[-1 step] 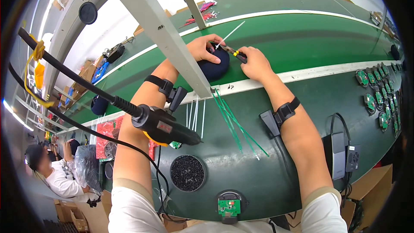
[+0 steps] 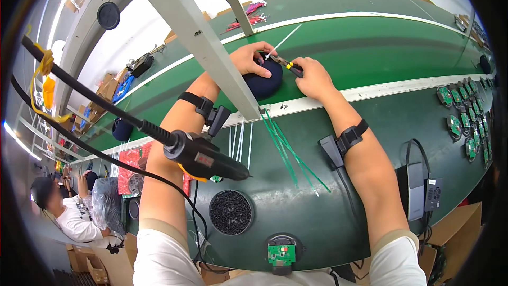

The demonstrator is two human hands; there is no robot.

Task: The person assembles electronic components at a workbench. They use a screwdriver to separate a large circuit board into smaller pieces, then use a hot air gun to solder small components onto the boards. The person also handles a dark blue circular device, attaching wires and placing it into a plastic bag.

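Note:
On the green belt beyond the table sits a dark navy, rounded, fabric-looking object (image 2: 263,83). My left hand (image 2: 251,59) is closed on it, thumb on its near side and fingers at its top. A white cable tie (image 2: 288,39) sticks up to the right from the top, by my left fingertips. In my right hand (image 2: 315,78) is a pair of cutting pliers (image 2: 292,68) with dark handles and a yellow band. Their jaws meet the cable tie near its base; whether they are closed on it is too small to tell.
An electric screwdriver (image 2: 206,158) hangs over my left forearm, beside a grey post (image 2: 196,37). On the table (image 2: 328,233) are a dish of black screws (image 2: 231,212), a green circuit board (image 2: 281,255), green cable ties (image 2: 286,151) and several board assemblies (image 2: 465,111). A co-worker (image 2: 74,212) sits at left.
The hanging screwdriver has shifted slightly to the right. Both my hands, the pliers and the navy object stay nearly in place.

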